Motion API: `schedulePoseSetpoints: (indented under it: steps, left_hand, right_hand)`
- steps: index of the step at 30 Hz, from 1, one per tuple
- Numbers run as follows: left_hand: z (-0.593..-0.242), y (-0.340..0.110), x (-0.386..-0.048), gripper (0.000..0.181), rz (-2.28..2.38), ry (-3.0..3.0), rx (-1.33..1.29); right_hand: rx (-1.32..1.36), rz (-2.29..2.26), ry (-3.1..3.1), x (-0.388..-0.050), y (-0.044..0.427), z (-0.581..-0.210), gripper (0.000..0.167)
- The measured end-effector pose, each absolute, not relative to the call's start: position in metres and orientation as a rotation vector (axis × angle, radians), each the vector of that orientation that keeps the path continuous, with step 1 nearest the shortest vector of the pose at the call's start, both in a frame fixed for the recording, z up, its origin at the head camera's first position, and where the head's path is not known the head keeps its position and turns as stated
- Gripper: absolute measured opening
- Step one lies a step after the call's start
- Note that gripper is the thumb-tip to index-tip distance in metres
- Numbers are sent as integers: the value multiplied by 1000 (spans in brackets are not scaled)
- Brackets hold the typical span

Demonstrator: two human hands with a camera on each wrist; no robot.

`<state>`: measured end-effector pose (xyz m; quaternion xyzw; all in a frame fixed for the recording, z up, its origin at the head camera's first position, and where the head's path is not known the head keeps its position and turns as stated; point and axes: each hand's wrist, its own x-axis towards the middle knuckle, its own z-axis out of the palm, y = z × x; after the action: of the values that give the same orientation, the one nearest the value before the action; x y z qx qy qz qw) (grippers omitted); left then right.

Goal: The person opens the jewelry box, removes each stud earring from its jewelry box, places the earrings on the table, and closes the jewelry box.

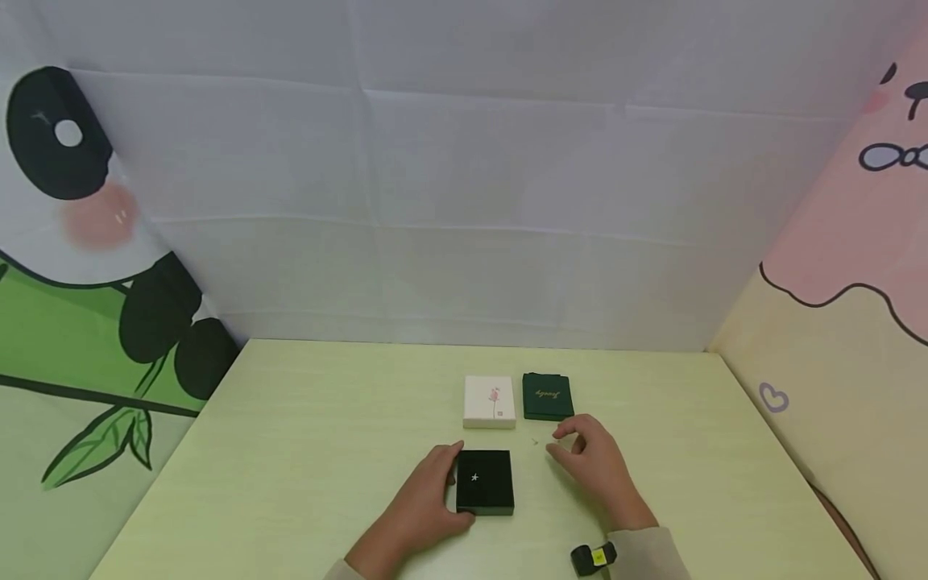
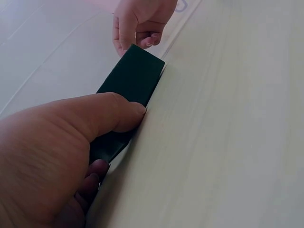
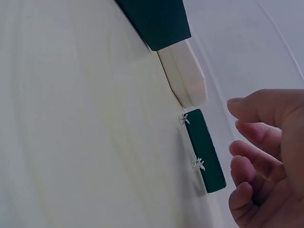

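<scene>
My left hand [image 1: 428, 499] holds a black square box [image 1: 493, 487] flat on the table, thumb along the near side and fingers at the left and far side. A small white star shape [image 1: 474, 478] shows on its top. To the right, my right hand [image 1: 590, 463] hovers over the table with thumb and forefinger apart and nothing between them. Two small silver star-shaped pieces, one star piece [image 3: 184, 119] and a second star piece [image 3: 198, 164], lie on the table near its fingertips. In the left wrist view the thumb [image 2: 114, 111] presses the box's side.
Behind the hands stand a white box [image 1: 478, 403] with a pink flower print and a dark green box or pouch [image 1: 548, 399] with gold lettering. A black band with a yellow label [image 1: 598, 557] is by the right wrist. Cloth walls [image 1: 464, 177] border the table.
</scene>
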<state>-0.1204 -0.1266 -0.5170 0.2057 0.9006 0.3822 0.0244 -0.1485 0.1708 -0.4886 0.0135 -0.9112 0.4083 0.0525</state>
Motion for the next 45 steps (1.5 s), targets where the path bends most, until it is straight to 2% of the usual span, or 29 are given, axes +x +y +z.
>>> schedulePoseSetpoints:
  steps: [9, 20, 45]
  left_hand:
    - [-514, -127, -119, 97, 1194, 2757, 623]
    - [-511, -128, -119, 97, 1221, 2788, 687]
    - [-519, -126, -124, 96, 1215, 2776, 690]
  right_hand:
    - [182, 1279, -2749, -147, 151, -480, 10]
    - [674, 1159, -2792, -139, 115, -468, 7]
    - [865, 847, -2928, -150, 98, -470, 15]
